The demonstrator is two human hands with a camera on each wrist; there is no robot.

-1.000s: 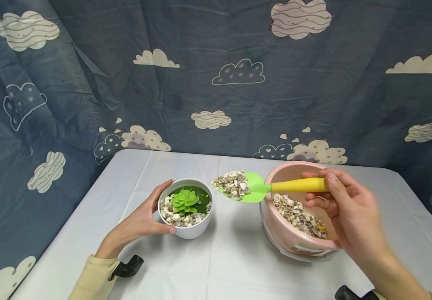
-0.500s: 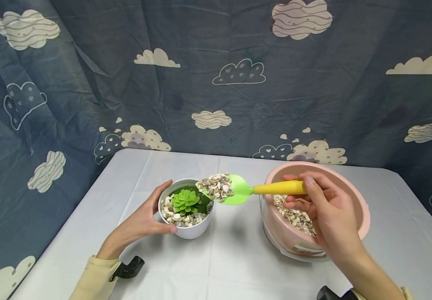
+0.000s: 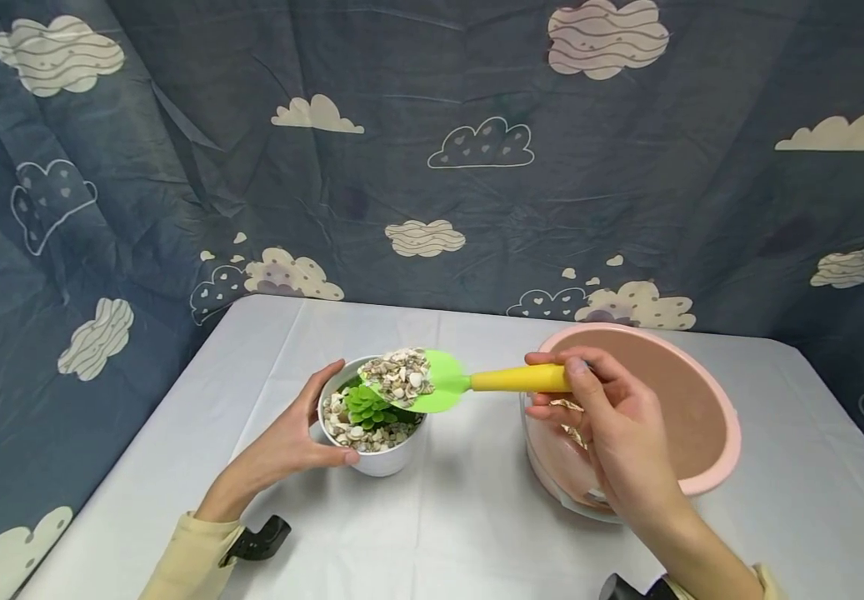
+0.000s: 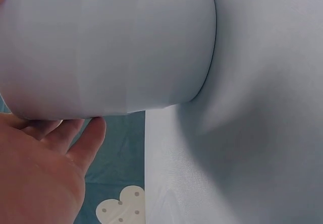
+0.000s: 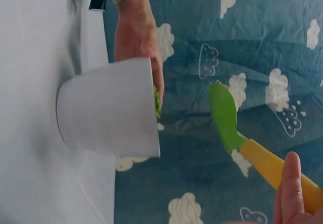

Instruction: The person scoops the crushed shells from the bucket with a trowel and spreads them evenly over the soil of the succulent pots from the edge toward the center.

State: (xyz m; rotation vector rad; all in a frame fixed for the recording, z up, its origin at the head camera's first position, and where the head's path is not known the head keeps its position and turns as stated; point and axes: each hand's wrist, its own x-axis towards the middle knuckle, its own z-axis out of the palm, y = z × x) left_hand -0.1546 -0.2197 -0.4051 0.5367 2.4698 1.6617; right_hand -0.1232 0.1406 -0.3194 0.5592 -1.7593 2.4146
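My left hand [image 3: 282, 433] grips a small white plant pot [image 3: 385, 462] standing on the table, fingers at its far side and thumb on the near rim. Inside sit a green succulent [image 3: 364, 407] and pale bits of crushed shell or gravel. The right hand [image 3: 619, 425] holds a toy-like garden trowel by its yellow handle [image 3: 510, 380]. A heap of shell gravel [image 3: 402, 377] rests on the trowel's green blade [image 3: 442, 383], which overlaps the pot's right side in the head view. The right wrist view shows this blade [image 5: 224, 115] raised clear above the pot's rim [image 5: 155, 108].
A large pink pot [image 3: 724, 450] stands on the right beneath my right hand, its gravel mostly hidden by that hand. A white cloth [image 3: 461, 550] covers the table. Behind hangs a dark blue curtain [image 3: 372, 183] with cloud prints.
My right hand has carried the loaded trowel leftward, from beside the white pot to over its right part. The left hand has stayed on the pot.
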